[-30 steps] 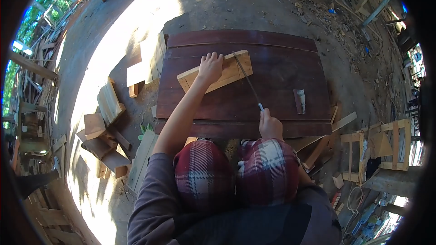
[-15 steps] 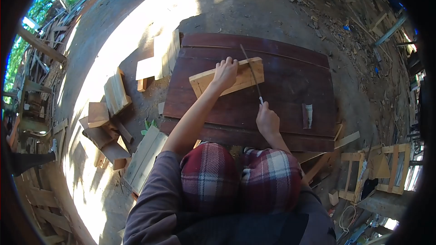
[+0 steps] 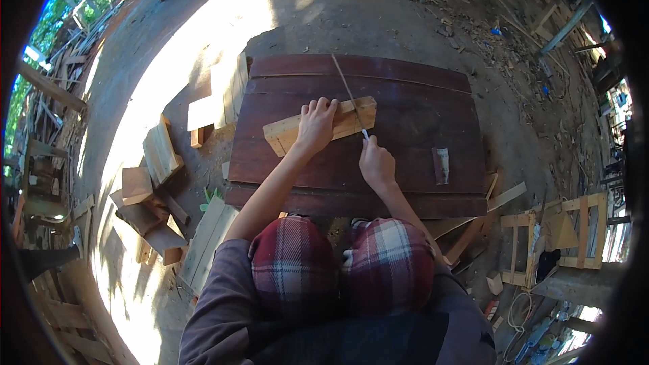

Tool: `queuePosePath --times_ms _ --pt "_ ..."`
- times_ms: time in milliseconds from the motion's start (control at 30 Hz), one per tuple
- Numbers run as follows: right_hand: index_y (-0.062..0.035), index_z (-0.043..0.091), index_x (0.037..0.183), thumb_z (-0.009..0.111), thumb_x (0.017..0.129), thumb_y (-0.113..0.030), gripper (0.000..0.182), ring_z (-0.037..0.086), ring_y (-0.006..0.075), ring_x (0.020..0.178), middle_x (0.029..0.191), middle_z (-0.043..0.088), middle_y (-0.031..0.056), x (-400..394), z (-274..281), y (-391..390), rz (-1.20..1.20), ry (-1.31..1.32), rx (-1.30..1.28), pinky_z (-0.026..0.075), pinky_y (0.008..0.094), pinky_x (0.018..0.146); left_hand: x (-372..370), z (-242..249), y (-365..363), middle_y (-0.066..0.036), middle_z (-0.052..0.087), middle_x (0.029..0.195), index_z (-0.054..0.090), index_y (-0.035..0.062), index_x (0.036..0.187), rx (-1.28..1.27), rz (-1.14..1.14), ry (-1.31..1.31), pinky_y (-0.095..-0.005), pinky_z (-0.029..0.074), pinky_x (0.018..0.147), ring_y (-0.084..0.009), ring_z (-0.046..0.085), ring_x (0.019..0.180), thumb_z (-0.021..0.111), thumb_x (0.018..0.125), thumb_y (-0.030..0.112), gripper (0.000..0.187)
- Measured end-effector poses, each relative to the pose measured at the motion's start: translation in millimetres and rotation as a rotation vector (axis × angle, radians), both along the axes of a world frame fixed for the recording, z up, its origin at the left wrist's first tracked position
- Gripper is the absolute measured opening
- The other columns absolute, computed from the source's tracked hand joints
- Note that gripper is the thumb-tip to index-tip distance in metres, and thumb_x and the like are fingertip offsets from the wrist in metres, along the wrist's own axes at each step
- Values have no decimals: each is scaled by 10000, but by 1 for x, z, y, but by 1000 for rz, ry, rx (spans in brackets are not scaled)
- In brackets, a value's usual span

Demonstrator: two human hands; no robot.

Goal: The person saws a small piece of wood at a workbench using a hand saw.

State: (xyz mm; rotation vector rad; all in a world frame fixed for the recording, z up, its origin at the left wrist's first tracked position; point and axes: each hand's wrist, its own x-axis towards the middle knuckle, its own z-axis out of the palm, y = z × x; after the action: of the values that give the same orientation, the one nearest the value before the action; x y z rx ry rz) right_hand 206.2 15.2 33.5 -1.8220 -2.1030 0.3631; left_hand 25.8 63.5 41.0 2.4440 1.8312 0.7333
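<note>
My left hand (image 3: 315, 127) is closed over a pale wooden block (image 3: 287, 135), its fingers bent over the far edge. The block lies tilted on a dark reddish-brown wooden tabletop (image 3: 405, 155). In my right hand (image 3: 377, 163) is the light-coloured handle of a long, narrow metal tool that looks like a file (image 3: 347, 86). Its shaft crosses the block near the right end, with the tip pointing away from me over the far part of the tabletop. Exactly where the shaft touches the wood is too small to tell.
A small dark piece with a pale strip (image 3: 441, 165) lies on the tabletop's right side. Several wooden boxes and offcuts (image 3: 161, 149) sit on the ground at left. Wooden frames (image 3: 585, 233) stand at right. My plaid-covered knees (image 3: 294, 253) are against the near edge.
The view has shifted, so the table sits further left. The file has slid away from me across the block, bringing my right hand closer to it. My left hand keeps its hold.
</note>
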Motion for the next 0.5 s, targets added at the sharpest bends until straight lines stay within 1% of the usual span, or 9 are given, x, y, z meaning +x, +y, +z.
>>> queuePosePath --times_ms 133,233,333,433,500 --pt "-32 473 927 404 979 -225 211 652 390 613 621 629 200 -9 0 11 7 9 39 521 497 547 4 -2 -3 -113 548 1036 503 22 1216 50 -7 24 -417 375 846 -296 506 980 643 817 206 460" --pt "-34 470 917 403 980 -225 212 649 386 595 606 626 194 -12 -6 11 -3 11 63 521 491 529 7 -1 0 -113 564 980 519 22 1134 24 33 54 -411 371 830 -291 511 954 585 861 254 365" --pt "-37 463 910 401 981 -228 213 643 389 580 596 621 195 -10 -12 9 -4 29 87 513 492 508 10 -2 4 -113 569 953 524 41 1052 0 74 68 -409 365 824 -286 514 933 549 884 271 287" --pt "-43 451 908 401 982 -230 207 638 397 576 591 617 198 -10 -18 5 -16 46 104 506 501 502 11 -5 4 -113 570 943 524 51 1009 25 87 64 -408 362 828 -288 515 929 540 891 273 253" --pt "-46 445 914 400 982 -232 203 634 404 576 591 615 201 -9 -23 -1 -28 42 89 501 511 504 9 -5 7 -114 572 945 526 51 1007 16 91 58 -408 363 826 -288 516 931 538 893 278 254"
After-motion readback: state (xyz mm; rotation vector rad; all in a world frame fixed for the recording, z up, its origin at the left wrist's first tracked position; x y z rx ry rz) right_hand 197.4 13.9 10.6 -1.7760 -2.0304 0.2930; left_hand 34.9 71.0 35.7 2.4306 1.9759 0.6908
